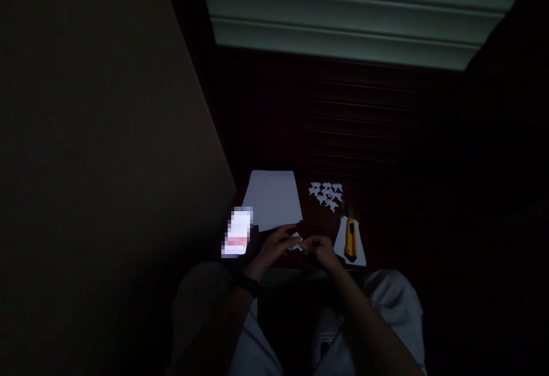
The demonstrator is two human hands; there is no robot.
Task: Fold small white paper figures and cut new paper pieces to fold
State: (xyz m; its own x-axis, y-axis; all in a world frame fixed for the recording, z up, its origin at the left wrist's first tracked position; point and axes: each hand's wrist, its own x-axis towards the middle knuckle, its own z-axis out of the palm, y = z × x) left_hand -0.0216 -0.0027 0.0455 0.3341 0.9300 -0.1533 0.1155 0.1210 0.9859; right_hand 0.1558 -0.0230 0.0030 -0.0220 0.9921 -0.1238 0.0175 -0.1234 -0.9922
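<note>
Glowing on the left: a bright slab [238,230], blurred into blocks, at the left edge of the dark counter [316,218].
Dark band [247,285]: worn around the left wrist, near the counter's near edge.
White sheets [274,196]: a flat stack at the far left of the counter, right of the bright slab and beyond the left hand [277,245].
Left hand: fingers narrowed on the left part of a small folded paper [295,241].
Small folded paper: between both hands at the near middle of the counter; its exact folds are too dim to tell.
Right hand [321,248]: thumb and finger pinched on the paper's right end.
White folded pieces [326,193]: a loose cluster at the far right, several touching or overlapping.
Slim dark item [342,211]: just nearer than the cluster, too dim to name.
Yellow cutter [351,241]: lying on white paper [341,243] at the near right, blade end pointing far.
</note>
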